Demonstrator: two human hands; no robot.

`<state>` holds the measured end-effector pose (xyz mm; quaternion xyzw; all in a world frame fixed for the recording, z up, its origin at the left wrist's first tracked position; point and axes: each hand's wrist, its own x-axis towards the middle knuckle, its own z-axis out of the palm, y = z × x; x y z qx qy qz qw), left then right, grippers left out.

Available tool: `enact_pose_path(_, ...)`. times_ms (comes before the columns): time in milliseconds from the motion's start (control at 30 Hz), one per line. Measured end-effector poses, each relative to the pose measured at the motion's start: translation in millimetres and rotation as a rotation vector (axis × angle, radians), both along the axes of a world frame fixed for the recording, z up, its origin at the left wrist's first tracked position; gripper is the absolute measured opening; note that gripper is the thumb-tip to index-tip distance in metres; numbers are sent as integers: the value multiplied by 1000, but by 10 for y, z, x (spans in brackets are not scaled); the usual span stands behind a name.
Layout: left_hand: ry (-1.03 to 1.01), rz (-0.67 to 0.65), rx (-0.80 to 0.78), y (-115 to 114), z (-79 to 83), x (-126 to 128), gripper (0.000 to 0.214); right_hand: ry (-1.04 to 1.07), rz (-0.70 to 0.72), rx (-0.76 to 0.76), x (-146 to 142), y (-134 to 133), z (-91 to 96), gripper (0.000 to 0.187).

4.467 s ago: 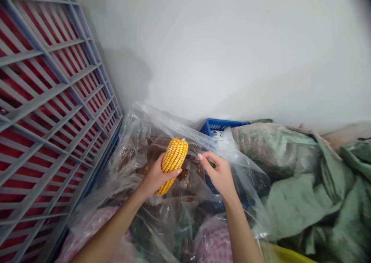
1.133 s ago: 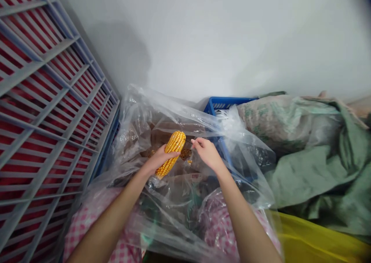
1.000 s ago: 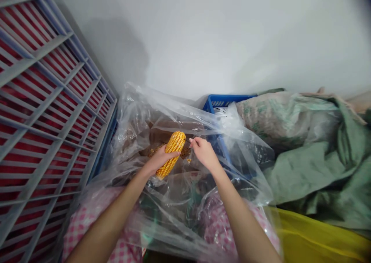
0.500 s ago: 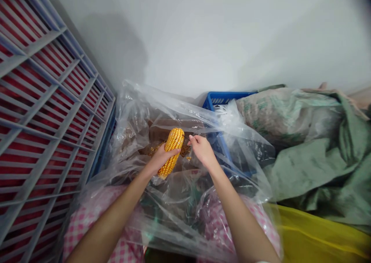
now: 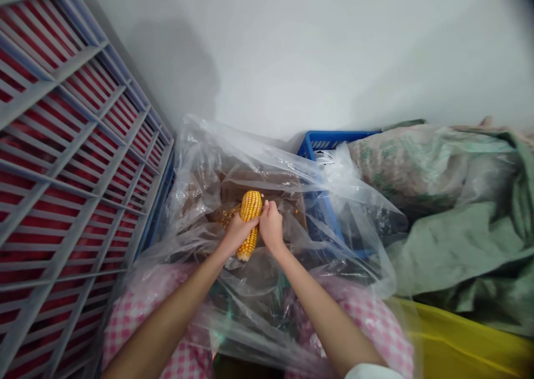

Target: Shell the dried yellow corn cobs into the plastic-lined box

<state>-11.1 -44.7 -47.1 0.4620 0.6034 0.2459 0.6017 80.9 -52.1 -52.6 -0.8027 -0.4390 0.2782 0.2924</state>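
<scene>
A yellow ear of corn (image 5: 251, 205) leans upright over a clear plastic sheet, its top tipped slightly away and rightward. My left hand (image 5: 238, 231) is wrapped around its lower left side, thumb across the front. My right hand (image 5: 271, 226) is closed in a fist pressed against the cob's right edge. The thin dark tool seen in it a moment before is now almost wholly hidden by the fingers. Loose kernels (image 5: 227, 216) lie behind the left hand, in a brown cardboard box (image 5: 267, 180) lined with the plastic sheet (image 5: 246, 301).
A grey-violet slatted crate (image 5: 89, 145) with red behind it rises close on the left. To the right stand a blue basket (image 5: 306, 145), a stuffed woven sack (image 5: 400, 162), green cloth (image 5: 459, 251) and something yellow (image 5: 467, 334). A white wall (image 5: 292, 50) closes the back.
My right hand has moved left and slightly down, from beside the cob's top to contact with its right edge. The thin tool has gone from sight. My left hand keeps its hold.
</scene>
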Motion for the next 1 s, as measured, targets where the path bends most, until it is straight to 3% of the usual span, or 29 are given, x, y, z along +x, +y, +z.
enact_pose_path(133,-257,-21,-122,3,127,-15,42,28,31,55,296,5,166,31)
enact_pose_path(267,-264,-17,-50,69,252,-57,52,-4,140,116,566,-80,491,24)
enact_pose_path(433,-221,-15,5,111,240,-62,55,-31,254,78,612,-171,735,23)
enact_pose_path(700,-197,-70,-3,99,211,-41,56,-100,287,19,648,-176,776,20)
enact_pose_path(867,-103,-117,135,85,173,-47,53,-151,352,4,692,-197,849,16)
enact_pose_path(1000,-82,-101,143,57,89,-30,55,-186,337,1,574,-192,745,16)
